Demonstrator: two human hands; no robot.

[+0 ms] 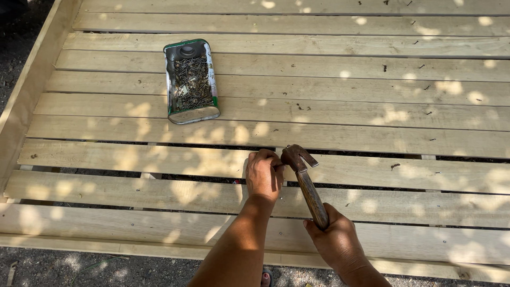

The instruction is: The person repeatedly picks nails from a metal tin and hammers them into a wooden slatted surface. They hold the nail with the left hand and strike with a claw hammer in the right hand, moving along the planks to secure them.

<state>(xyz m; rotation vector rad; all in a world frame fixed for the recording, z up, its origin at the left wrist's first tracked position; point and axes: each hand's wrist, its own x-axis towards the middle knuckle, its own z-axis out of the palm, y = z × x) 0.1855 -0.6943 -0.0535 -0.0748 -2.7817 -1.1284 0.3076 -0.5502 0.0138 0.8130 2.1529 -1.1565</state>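
My right hand (336, 240) grips the wooden handle of a claw hammer (304, 178), whose rusty head rests low over a pale wooden slat (159, 159). My left hand (263, 172) is closed just left of the hammer head, fingertips pinched down on the slat; whatever it pinches is too small to see. Both hands are over the near part of a slatted wooden frame.
A cut-open green and white metal can (190, 81) full of dark nails lies on the slats at the back left. A raised side board (26, 95) borders the frame at left. Gravel ground (79, 268) shows below the near edge. Gaps run between the slats.
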